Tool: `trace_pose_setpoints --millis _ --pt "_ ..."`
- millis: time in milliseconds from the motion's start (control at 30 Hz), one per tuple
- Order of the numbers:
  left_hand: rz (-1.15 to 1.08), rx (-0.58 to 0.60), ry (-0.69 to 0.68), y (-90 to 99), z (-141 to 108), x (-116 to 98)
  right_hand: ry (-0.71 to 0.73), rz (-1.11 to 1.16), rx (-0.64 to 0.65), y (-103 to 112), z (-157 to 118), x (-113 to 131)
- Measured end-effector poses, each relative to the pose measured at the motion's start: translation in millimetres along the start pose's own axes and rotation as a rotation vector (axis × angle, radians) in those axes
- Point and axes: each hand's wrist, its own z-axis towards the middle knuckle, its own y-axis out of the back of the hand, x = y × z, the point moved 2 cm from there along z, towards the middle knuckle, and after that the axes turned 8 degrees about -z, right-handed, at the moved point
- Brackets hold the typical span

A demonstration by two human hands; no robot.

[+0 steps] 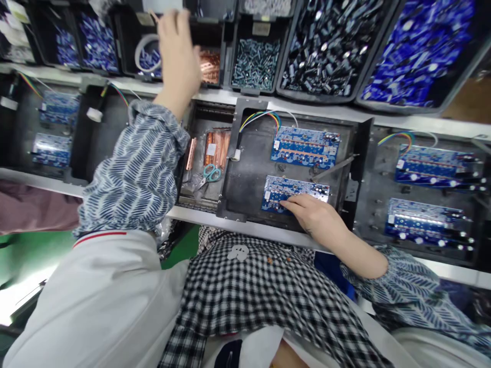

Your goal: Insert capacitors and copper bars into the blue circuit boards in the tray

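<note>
My left hand [178, 59] is raised over the parts bins, beside a white ring [149, 52] and a bin of copper-coloured pieces [209, 66]. Its fingers are stretched out and apart, slightly blurred, with nothing visible in them. Down at the lower blue circuit board [278, 186], my right hand [316, 217] has its thumb and fingertips together against the board's front edge. Whatever small part they may pinch is hidden. A second blue circuit board [306, 144], with coloured wires [268, 113] at its left end, lies behind it in the same black tray [245, 181].
Teal-handled scissors [211, 174] and bagged copper strips [218, 145] lie left of the tray. More trays with boards stand at right [424, 220] and left [51, 148]. Bins of dark capacitors [326, 46], small green-grey parts [256, 64] and blue parts [425, 51] line the back.
</note>
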Motion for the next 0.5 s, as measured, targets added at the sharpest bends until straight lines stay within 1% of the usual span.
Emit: trace_pose_setpoints --millis 33,100,167,233,267,300,367,433,500 --pt "0.015 0.009 -0.122 -11.3 1 -14 -0.009 0.006 0.006 0 -1 0" --pt "0.079 0.045 -0.418 -35.3 3 -44 -0.013 0.021 0.021 -1 -4 3" --pt "0.087 0.195 -0.595 -59.5 3 -73 -0.014 0.035 0.043 -1 -5 6" --pt "0.108 0.340 -0.702 -80.3 4 -102 -0.018 0.067 0.056 4 -4 5" --pt "0.121 0.397 -0.712 -89.8 6 -114 -0.025 0.092 0.049 9 -2 2" --pt "0.134 0.441 -0.689 -98.9 9 -125 -0.046 0.115 0.030 15 1 -3" --pt "0.145 0.494 -0.586 -117.0 16 -142 -0.130 0.130 -0.031 31 11 -23" --pt "0.131 0.518 -0.481 -135.3 26 -151 -0.251 0.084 -0.087 45 25 -50" --pt "0.007 0.511 -0.393 -151.3 35 -156 -0.324 0.036 -0.078 50 40 -76"
